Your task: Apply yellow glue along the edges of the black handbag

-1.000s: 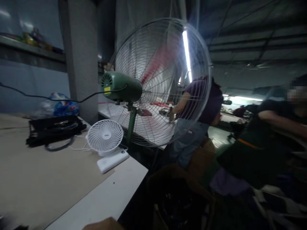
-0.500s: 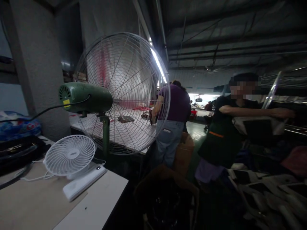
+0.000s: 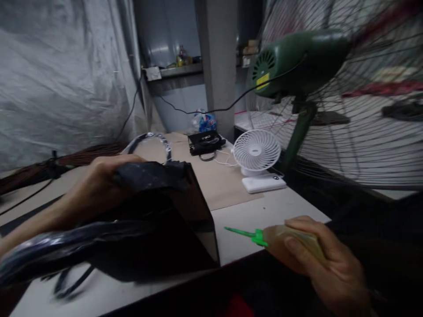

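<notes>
My left hand grips the top edge of a black bag that lies on the white table; its fingers are curled over the dark material. A shiny handle loop rises behind the bag. My right hand is closed round a yellowish squeeze bottle with a green pointed nozzle, held at the table's near edge, the nozzle aimed left toward the bag.
A small white desk fan stands on a white base beside a brown paper sheet. A big green pedestal fan looms at the right. Black items lie by a grey pillar. Plastic sheeting hangs at the left.
The view has swung left and down from the big fan and two other people to the table. Both my hands, the black bag and the bottle have come into sight.
</notes>
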`<state>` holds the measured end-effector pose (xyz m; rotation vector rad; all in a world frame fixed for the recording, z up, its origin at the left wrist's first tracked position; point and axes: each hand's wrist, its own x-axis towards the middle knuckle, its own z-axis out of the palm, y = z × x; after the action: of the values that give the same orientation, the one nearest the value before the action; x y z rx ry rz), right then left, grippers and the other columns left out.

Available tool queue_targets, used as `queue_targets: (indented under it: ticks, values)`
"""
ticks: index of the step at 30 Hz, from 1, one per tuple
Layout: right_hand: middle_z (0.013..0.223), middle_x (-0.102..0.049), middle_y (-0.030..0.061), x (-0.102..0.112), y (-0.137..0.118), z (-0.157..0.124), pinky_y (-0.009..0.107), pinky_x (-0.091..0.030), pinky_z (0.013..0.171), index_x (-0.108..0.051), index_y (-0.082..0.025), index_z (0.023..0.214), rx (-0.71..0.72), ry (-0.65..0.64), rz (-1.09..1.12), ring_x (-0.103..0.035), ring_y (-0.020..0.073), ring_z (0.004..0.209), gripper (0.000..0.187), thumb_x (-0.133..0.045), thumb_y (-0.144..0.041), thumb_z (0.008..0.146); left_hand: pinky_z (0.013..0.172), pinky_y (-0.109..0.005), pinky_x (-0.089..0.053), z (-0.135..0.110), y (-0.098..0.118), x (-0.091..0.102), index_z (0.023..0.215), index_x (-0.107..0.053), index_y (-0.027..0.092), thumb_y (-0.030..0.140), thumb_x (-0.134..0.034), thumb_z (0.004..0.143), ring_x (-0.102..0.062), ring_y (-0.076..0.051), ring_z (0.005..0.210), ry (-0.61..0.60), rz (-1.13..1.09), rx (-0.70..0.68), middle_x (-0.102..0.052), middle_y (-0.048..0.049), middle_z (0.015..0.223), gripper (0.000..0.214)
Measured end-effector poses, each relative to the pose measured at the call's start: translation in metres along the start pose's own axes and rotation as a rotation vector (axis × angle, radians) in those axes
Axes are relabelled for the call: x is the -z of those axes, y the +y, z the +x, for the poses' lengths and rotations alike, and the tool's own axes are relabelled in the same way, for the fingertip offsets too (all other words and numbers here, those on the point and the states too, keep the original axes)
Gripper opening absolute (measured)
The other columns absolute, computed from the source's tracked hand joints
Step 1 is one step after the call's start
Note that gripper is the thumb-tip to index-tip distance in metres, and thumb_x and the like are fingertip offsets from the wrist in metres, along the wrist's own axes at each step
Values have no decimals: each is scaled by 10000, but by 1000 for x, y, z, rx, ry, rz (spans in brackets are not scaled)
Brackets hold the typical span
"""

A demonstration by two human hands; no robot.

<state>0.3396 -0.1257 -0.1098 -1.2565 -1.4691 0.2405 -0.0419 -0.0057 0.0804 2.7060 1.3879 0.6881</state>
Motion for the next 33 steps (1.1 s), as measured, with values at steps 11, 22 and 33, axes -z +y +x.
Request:
queue_targets:
  ticks: [11, 22, 33]
  values:
    - [1090, -716, 40, -8, -1, -12, 381, -606, 809, -666, -313, 1123, -96, -31, -73, -713, 268, 933, 243, -645, -529, 1013, 789, -239, -532, -23, 16, -22, 922, -714, 206, 188, -651, 840, -717, -169, 889, 18, -155, -99, -758, -19, 995, 106]
    - [883, -701, 12, -29, 20, 23, 302, -563, 642, -655, -264, 1056, 197, -257, -69, -695, 190, 734, 106, -630, -356, 1008, 825, -291, -587, -14, 30, -57, 961, -753, 201, 93, -640, 791, -744, -215, 912, -99, 56, 48, -781, -43, 1014, 230]
    - [788, -653, 25, -47, 19, 47, 335, -472, 630, -653, -239, 847, 139, -472, 5, -615, 188, 673, 278, -603, -455, 1015, 817, -318, -613, -19, 30, -60, 1013, -778, 210, 41, -641, 806, -765, -235, 939, -153, 204, 0, -770, -49, 1178, 301]
